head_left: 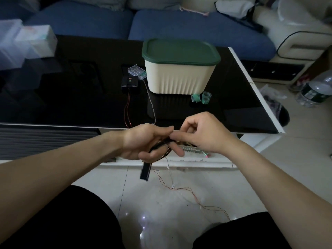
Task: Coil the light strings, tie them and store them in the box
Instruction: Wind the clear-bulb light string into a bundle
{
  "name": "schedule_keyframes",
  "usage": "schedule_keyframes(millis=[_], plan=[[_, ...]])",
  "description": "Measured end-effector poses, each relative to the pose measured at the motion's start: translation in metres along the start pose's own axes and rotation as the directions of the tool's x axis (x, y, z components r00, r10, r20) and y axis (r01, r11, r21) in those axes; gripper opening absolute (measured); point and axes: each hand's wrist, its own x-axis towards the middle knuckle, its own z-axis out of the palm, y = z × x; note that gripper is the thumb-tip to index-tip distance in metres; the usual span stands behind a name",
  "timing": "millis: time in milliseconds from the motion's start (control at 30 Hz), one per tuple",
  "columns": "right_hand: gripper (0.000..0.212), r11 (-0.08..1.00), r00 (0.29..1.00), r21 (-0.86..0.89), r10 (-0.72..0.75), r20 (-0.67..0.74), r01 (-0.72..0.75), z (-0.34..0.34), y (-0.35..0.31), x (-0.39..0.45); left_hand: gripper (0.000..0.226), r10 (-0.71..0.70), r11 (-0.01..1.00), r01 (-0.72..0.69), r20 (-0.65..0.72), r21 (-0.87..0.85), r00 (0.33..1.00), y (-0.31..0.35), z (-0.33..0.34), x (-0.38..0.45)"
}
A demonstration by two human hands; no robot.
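Both hands meet over the tiled floor: the left hand point(143, 142) grips a dark coiled light string point(160, 149), and the right hand point(201, 134) pinches it. Beyond them stands a cream ribbed plastic box with a green lid point(180, 69).

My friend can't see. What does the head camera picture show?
Two hands, left hand and right hand, hold a coiled light string before a black table. On it stands a cream box, its green lid on.

A glossy black table top point(71, 97) mirrors a ribbed, matt cream plastic box point(177, 79) with a smooth green lid point(179, 51); beside it, a clear plastic battery case point(136, 72); below, shiny floor tiles point(161, 212).
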Motion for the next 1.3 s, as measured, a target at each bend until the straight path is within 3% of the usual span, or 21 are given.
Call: schedule_keyframes(millis=[200,333,433,633,800,933,1067,1133,1233,1300], plan=[[0.037,0.982,0.985,-0.149,0.131,0.112,-0.114,-0.019,0.022,0.002,0.045,0.127,0.931,-0.126,-0.02,-0.343,0.992,0.005,-0.011,-0.01],[0.04,0.959,0.959,-0.169,0.252,0.133,-0.229,-0.026,0.035,-0.001,0.039,0.223,0.838,-0.28,-0.176,-0.469,0.959,0.009,-0.015,-0.01],[0.043,0.944,0.945,-0.216,0.285,0.16,-0.249,-0.02,0.037,-0.001,0.035,0.233,0.817,-0.342,-0.277,-0.464,0.932,0.01,-0.014,-0.007],[0.044,0.904,0.931,-0.378,0.296,0.213,-0.201,0.006,0.024,0.001,0.04,0.203,0.844,-0.322,-0.301,-0.428,0.932,0.01,-0.007,-0.002],[0.042,0.901,0.912,-0.406,0.286,0.294,-0.152,0.022,0.019,0.0,0.045,0.181,0.876,-0.328,-0.39,-0.353,0.903,0.012,0.004,0.006],[0.04,0.9,0.917,-0.424,0.248,0.312,-0.099,0.026,0.019,-0.003,0.04,0.236,0.858,-0.352,-0.323,-0.373,0.917,0.013,0.012,0.011],[0.04,0.963,0.951,-0.266,0.124,0.284,-0.046,0.031,0.011,-0.008,0.028,0.269,0.838,-0.366,-0.279,-0.404,0.922,0.013,0.018,0.018],[0.04,0.986,0.97,-0.165,0.036,0.241,0.004,0.037,0.001,-0.009,0.027,0.261,0.871,-0.354,-0.288,-0.341,0.921,0.012,0.019,0.021],[0.038,0.987,0.983,-0.153,-0.026,0.183,0.055,0.043,-0.015,-0.01,0.03,0.182,0.943,-0.25,-0.29,-0.218,0.94,0.007,0.016,0.023],[0.036,0.989,0.979,-0.141,-0.02,0.204,0.05,0.042,-0.019,-0.01,0.044,0.132,0.977,-0.173,-0.286,-0.122,0.949,0.001,0.016,0.025]])
